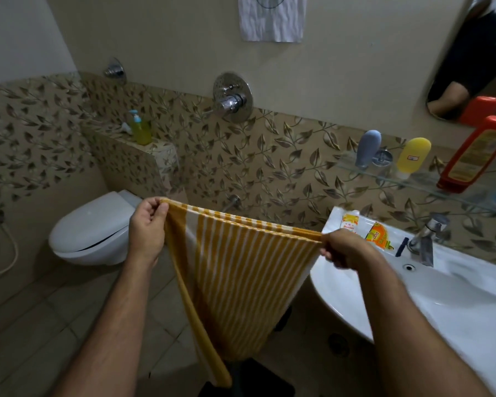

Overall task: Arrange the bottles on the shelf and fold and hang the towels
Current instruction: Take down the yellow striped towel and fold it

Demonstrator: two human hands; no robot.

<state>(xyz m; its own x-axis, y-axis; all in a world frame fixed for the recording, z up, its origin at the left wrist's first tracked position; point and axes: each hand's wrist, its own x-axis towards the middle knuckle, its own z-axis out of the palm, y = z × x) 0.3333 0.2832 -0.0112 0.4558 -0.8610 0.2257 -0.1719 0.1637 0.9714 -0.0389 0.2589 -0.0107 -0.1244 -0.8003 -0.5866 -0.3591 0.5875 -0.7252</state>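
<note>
Leftmost, a white wall-hung toilet point(90, 229) with its lid down sits against the patterned tile wall, and a pale hose point(7, 253) loops beside it. On the tiled ledge above the toilet stands a clear pump bottle of yellow-green liquid point(140, 128), upright near the ledge's front corner. Further right, a round chrome shower valve point(233, 97) is fixed to the wall, and a white crinkled cloth point(272, 17) hangs high on the wall above it.

At centre, the person's left hand point(146, 227) pinches one top corner of a mustard-yellow and white striped towel point(235, 276) between thumb and curled fingers. The towel is held in the air in front of the person, its top edge stretched nearly level between the two hands, and the rest hanging down towards the floor tiles. The right hand point(345, 249) grips the other top corner with fingers curled round the bunched fabric, just beside the left rim of a white ceramic washbasin point(355, 305).

On the basin's back edge lie a yellow and white printed sachet point(378, 234) and a chrome tap point(425, 239). Above, a glass shelf point(470, 193) carries, from its left end, a grey upturned tube point(368, 149), a yellow upturned bottle point(413, 157) and a red upturned bottle with a yellow label point(474, 156), all leaning back toward the wall.
</note>
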